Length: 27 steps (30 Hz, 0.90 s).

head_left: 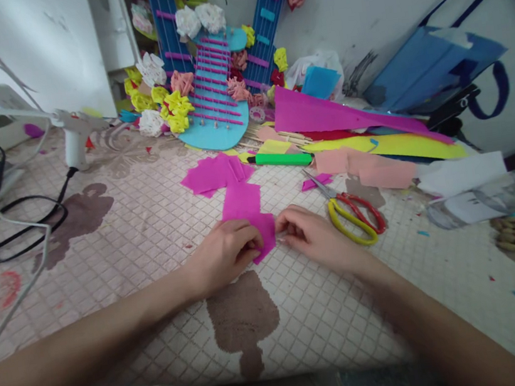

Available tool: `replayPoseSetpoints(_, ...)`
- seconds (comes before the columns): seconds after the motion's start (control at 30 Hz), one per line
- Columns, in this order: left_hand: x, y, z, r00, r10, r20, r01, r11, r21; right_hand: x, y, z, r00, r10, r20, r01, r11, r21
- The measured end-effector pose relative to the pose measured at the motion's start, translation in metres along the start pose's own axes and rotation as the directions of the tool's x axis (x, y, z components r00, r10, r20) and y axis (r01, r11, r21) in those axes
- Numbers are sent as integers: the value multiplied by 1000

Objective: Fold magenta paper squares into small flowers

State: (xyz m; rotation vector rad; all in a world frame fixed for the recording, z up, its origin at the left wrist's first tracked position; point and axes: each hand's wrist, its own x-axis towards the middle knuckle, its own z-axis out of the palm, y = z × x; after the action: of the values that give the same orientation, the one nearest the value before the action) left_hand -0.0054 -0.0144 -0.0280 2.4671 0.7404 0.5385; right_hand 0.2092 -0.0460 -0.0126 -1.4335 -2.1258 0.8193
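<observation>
- The curled left hand (227, 251) rests on a flat, magenta thin-paper piece (267, 233); whether it pinches it, I cannot tell.
- The right hand (305, 236) has its fingertips together at that piece's edge; its hold is unclear.
- Just beyond the grip: loose magenta paper pieces (210, 174), seemingly cut, unshaped.
- Right of the grip: red-and-yellow-handled metal scissors (338, 197), unheld.
- Farther beyond: yellow crumpled-paper balls (177, 110), apparently finished.

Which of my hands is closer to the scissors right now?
Your right hand. It is just left of the scissors, beside the handles; your left hand is farther left, at the magenta paper, with the right hand in between.
</observation>
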Motion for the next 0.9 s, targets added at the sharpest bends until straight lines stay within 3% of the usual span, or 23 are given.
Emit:
replayPoseSetpoints(0.17, -1, 2, 2, 997, 62, 47, -71, 974, 216, 10, -1, 3, 978, 93, -186, -92, 996, 15)
replayPoseSetpoints(0.27, 1, 3, 1, 992, 97, 78, -116, 948, 297, 19, -2, 9, 974, 86, -209, -103, 992, -73)
replayPoseSetpoints(0.33, 2, 2, -1, 993, 94, 73, -108, 972, 209, 25, -3, 11, 981, 79, -177, -102, 987, -127)
replayPoseSetpoints(0.43, 3, -2, -5, 997, 32, 68, -25, 994, -104, 30, -2, 12, 987, 97, -129, -118, 979, -167)
replayPoseSetpoints(0.53, 5, -9, -9, 990, -137, -18, 119, 913, -391, 31, 1, 10, 987, 99, -128, -113, 988, -110)
replayPoseSetpoints(0.63, 6, -15, -10, 910, -329, -254, 173, 855, -489, 28, 4, 6, 987, 96, -126, -82, 991, 109)
replayPoseSetpoints(0.7, 6, -18, -11, 860, -389, -330, 174, 831, -528, 25, 5, 4, 988, 118, -102, -81, 948, 307)
replayPoseSetpoints(0.73, 6, -18, -12, 861, -401, -314, 174, 811, -558, 23, 5, 3, 987, 129, -90, -83, 913, 400)
replayPoseSetpoints(0.8, 5, -17, -15, 901, -382, -204, 176, 755, -632, 21, 5, 2, 985, 151, -82, -84, 836, 542)
replayPoseSetpoints(0.9, 4, -13, -18, 950, -307, -53, 186, 694, -696, 20, 5, 3, 977, 185, -106, -72, 757, 650)
